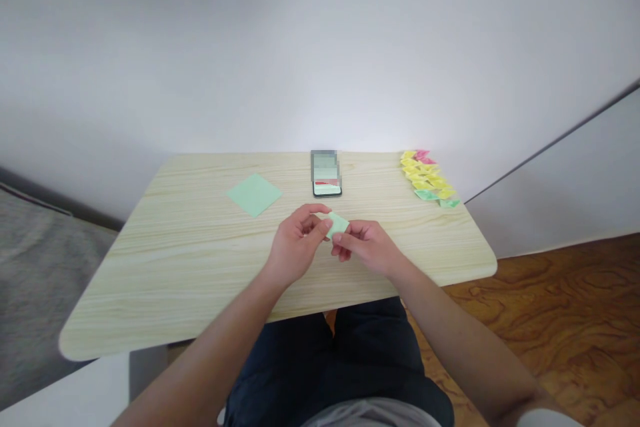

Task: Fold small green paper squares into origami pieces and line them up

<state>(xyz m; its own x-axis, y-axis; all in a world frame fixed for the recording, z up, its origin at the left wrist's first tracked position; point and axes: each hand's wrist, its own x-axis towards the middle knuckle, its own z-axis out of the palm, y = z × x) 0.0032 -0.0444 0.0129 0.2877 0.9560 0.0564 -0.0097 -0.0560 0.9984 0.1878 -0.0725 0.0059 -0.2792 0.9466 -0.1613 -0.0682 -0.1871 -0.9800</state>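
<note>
Between my two hands is a small folded piece of light green paper (339,223), held above the middle of the table. My left hand (299,238) pinches its left side with thumb and fingers. On the other side, my right hand (364,240) grips the lower right edge, thumb on top and fingers curled beneath. The fingers cover parts of the paper, so its full folded shape is partly hidden. A flat light green sheet (255,195) lies turned like a diamond to the left of my hands.
Just beyond my hands a phone (327,175) lies on the pale wood-grain table (200,280), its screen lit and partly blurred. Toward the back right sit rows of folded paper pieces (427,177) in yellow, pink and green. A white wall (320,53) rises behind the table.
</note>
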